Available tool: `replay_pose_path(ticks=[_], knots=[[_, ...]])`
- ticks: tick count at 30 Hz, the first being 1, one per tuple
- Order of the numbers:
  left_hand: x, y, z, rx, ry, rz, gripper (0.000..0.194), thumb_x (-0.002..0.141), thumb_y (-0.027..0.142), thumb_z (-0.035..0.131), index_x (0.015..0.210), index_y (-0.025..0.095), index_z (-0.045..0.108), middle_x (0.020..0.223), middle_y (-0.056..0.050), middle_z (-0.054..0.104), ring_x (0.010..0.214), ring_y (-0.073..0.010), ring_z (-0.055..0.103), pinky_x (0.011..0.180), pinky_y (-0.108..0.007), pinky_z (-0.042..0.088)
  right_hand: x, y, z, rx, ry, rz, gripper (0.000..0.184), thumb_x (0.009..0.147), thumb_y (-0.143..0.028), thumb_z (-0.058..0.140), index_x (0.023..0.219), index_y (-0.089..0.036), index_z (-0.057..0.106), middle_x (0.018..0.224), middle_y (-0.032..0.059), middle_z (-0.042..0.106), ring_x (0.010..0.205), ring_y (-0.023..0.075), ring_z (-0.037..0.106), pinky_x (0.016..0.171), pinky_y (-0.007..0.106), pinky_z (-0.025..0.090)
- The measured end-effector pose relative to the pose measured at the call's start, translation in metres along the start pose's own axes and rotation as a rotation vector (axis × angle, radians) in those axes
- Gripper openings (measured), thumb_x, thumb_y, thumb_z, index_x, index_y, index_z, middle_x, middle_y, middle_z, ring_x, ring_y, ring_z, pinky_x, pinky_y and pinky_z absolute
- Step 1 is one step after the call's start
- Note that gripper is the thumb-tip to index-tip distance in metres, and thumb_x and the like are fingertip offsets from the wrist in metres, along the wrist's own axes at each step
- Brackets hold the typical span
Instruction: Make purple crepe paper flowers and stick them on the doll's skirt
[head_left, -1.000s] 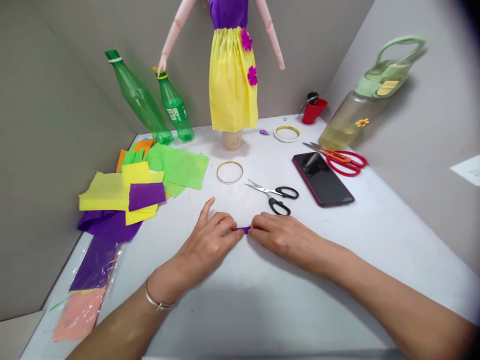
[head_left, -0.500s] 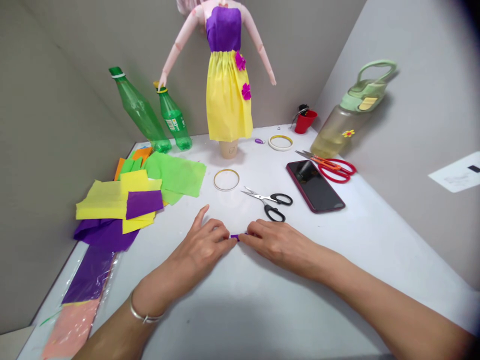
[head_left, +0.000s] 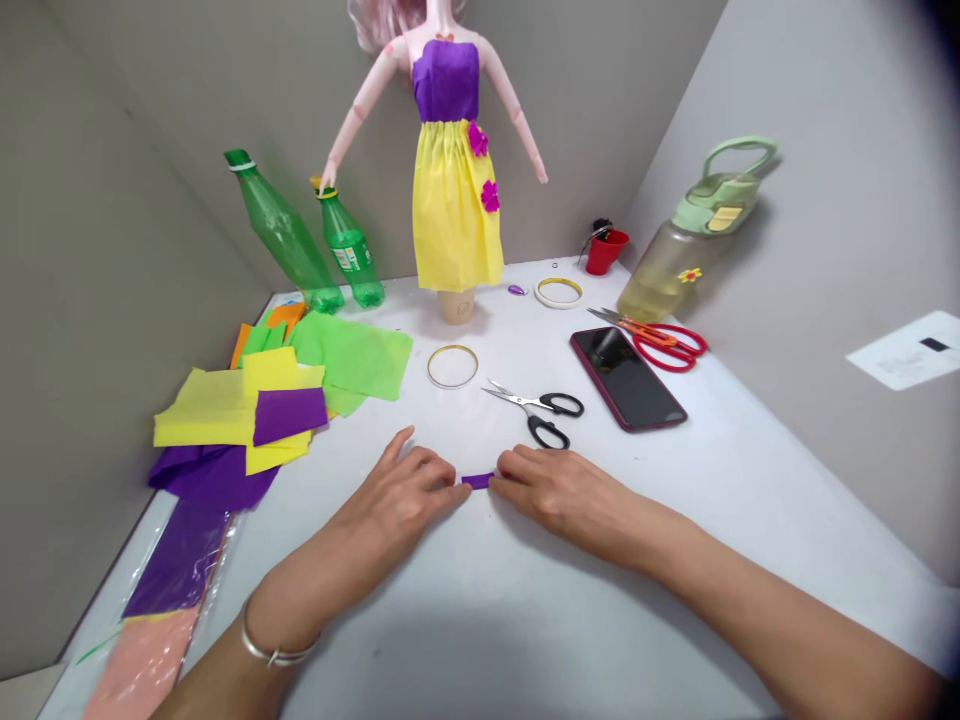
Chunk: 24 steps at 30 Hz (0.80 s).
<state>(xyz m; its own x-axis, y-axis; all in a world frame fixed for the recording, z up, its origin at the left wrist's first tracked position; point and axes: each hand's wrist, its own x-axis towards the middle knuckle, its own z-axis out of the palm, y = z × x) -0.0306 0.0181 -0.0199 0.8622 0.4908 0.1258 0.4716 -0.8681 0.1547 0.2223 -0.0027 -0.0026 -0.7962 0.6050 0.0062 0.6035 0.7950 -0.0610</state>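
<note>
One purple crepe-paper strip [head_left: 478,481] is seen lying on the white bench [head_left: 712,470], long axis crosswise, between the left hand [head_left: 394,497] and the right hand [head_left: 566,495]! Its ends are reached by the curled fingers [head_left: 517,462], with only the strip between them; a clamp cannot be made out. Black-handled scissors [head_left: 544,411], red-handled scissors [head_left: 660,345], two gold-edged rings [head_left: 452,366] and two green plastic bottles [head_left: 285,232] are placed beyond

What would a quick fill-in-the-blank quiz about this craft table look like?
The small paper strip between the left hand and the right hand is ____.
The doll's skirt is mostly ____.
The scissors nearest the hands have ____ handles.
The metal bangle is on the ____ wrist.

Missing words: purple; yellow; black; left.
</note>
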Motion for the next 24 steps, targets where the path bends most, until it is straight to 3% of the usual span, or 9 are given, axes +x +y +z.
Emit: replay_pose_path(ticks=[6,10,14,19,24], knots=[[0.001,0.006,-0.003,-0.001,-0.008,-0.047,0.04,0.089,-0.001,0.044,0.116,0.024,0.059,0.1,-0.002,0.063,0.093,-0.0162,0.057,0.115,-0.058,0.022,0.002,-0.002,0.002,-0.078,0.011,-0.037,0.022,0.096,-0.005,0.042,0.089,-0.012,0.062,0.086,0.0071,0.057,0.075,0.0192,0.051,0.059,0.031,0.04],[0.009,0.015,0.0,-0.013,0.085,-0.087,0.021,0.096,0.014,0.045,0.103,0.02,0.064,0.088,-0.001,0.061,0.086,-0.0146,0.056,0.117,-0.057,0.021,0.006,-0.006,0.002,-0.148,0.029,-0.068,0.023,0.093,-0.002,0.043,0.086,-0.013,0.061,0.083,0.0068,0.057,0.073,0.0199,0.051,0.058,0.032,0.039],[0.015,0.02,0.005,-0.035,0.186,-0.132,0.018,0.096,0.022,0.048,0.093,0.018,0.066,0.085,-0.002,0.06,0.084,-0.015,0.056,0.116,-0.056,0.024,0.007,-0.009,0.003,-0.177,0.058,-0.07,0.021,0.092,-0.001,0.044,0.085,-0.012,0.061,0.083,0.0071,0.057,0.073,0.0199,0.052,0.057,0.033,0.038],[0.016,0.02,0.01,-0.085,0.247,-0.176,0.014,0.094,0.024,0.053,0.093,0.018,0.065,0.087,-0.002,0.06,0.087,-0.0158,0.055,0.116,-0.056,0.023,0.008,-0.007,0.01,-0.169,0.097,-0.061,0.019,0.092,-0.002,0.045,0.085,-0.013,0.059,0.082,0.0066,0.057,0.073,0.0196,0.051,0.058,0.032,0.035],[0.016,0.019,0.014,-0.128,0.271,-0.212,0.01,0.091,0.025,0.058,0.097,0.019,0.064,0.094,-0.004,0.06,0.094,-0.0176,0.055,0.116,-0.057,0.022,0.008,-0.002,0.022,-0.044,0.162,0.036,0.018,0.095,-0.009,0.047,0.083,-0.016,0.058,0.082,0.0042,0.057,0.073,0.0178,0.049,0.058,0.03,0.033]])
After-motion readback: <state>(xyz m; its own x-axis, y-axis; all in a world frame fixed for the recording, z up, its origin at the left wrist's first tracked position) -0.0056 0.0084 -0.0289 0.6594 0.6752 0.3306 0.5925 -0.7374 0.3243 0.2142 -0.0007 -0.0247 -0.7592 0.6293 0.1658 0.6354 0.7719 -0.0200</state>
